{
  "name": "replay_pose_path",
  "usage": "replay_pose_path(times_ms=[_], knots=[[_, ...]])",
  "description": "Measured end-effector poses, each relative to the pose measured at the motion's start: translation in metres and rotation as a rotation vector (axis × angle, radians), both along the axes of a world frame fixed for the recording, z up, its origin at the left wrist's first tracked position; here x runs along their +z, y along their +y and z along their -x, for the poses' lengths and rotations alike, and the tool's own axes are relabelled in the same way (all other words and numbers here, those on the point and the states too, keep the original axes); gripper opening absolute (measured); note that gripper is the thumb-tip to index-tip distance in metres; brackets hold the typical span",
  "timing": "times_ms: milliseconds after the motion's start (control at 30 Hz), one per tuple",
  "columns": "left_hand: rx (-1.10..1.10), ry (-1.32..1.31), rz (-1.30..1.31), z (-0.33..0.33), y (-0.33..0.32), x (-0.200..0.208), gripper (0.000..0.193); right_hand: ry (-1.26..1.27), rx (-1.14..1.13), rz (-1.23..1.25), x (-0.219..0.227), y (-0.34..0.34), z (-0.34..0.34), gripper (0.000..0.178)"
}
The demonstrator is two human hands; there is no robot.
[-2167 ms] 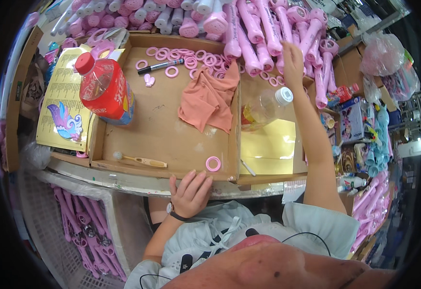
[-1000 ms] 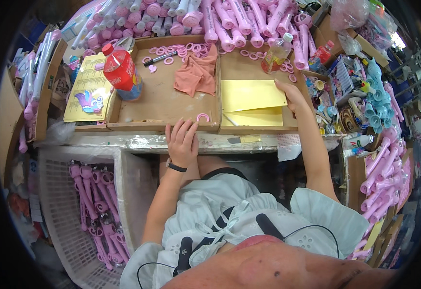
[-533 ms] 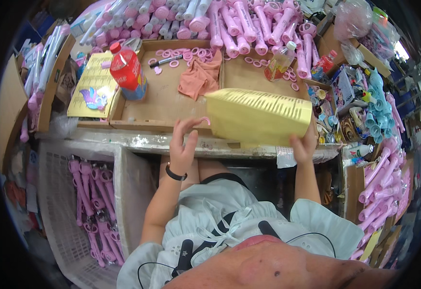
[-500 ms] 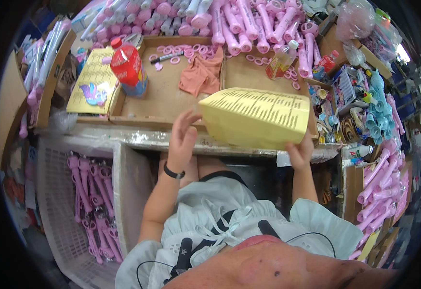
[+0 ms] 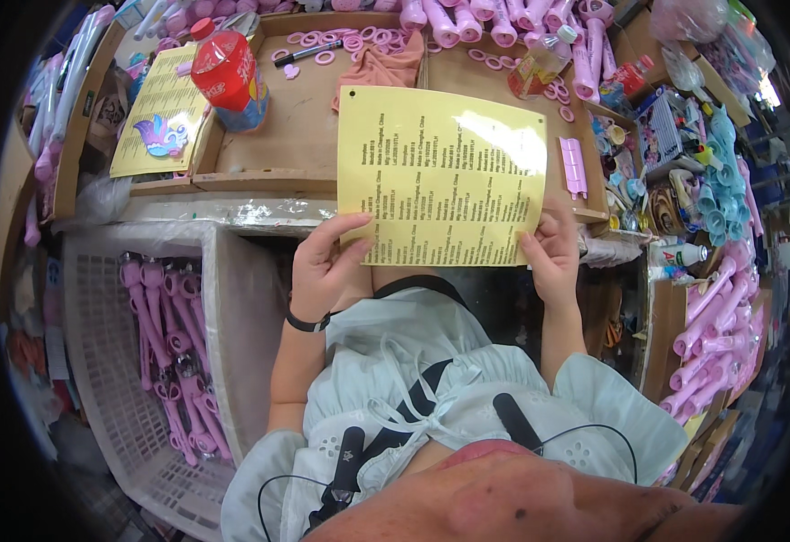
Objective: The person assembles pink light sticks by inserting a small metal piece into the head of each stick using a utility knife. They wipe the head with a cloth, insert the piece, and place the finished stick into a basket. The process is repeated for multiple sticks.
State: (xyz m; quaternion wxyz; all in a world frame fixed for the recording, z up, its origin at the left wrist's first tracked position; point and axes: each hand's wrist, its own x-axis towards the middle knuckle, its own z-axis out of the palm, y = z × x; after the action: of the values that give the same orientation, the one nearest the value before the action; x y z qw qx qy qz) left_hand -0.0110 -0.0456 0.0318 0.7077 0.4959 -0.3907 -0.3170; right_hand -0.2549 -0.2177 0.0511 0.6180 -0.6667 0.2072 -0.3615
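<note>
A yellow sheet of printed labels is held up before me, its printed face in view and its surface glossy. My left hand pinches the sheet's lower left edge between thumb and fingers. With its thumb over the lower right corner, my right hand grips the other side. Behind the sheet, an orange cloth lies partly hidden in the cardboard tray. A pink plastic piece rests in the tray, just right of the sheet.
At the left stand a red-labelled bottle and more yellow sheets. Pink rings and a black marker lie farther back. A white crate holds pink handles; others are heaped right. A small bottle stands back right.
The yellow sheet has come nearer and now faces me flat. My left hand, apart from it before, now grips its left edge. The pink piece has come into sight.
</note>
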Motion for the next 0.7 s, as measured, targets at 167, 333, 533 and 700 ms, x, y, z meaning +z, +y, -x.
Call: replay_pose_path(times_ms=[167, 333, 533, 700], knots=[[-0.072, 0.181, -0.093, -0.003, 0.004, 0.009, 0.052, 0.159, 0.012, 0.172, 0.010, 0.007, -0.012, 0.035], [0.175, -0.280, -0.227, -0.002, 0.002, 0.018, 0.061, 0.176, -0.073, 0.110, 0.018, 0.018, -0.021, 0.035], [0.235, -1.278, -0.161, 0.024, -0.005, 0.053, 0.066, 0.331, 0.122, 0.541, 0.039, 0.033, -0.033, 0.038], [0.054, -1.216, -0.060, 0.036, -0.020, 0.071, 0.050, 0.196, 0.111, 0.602, 0.049, 0.041, -0.042, 0.039]])
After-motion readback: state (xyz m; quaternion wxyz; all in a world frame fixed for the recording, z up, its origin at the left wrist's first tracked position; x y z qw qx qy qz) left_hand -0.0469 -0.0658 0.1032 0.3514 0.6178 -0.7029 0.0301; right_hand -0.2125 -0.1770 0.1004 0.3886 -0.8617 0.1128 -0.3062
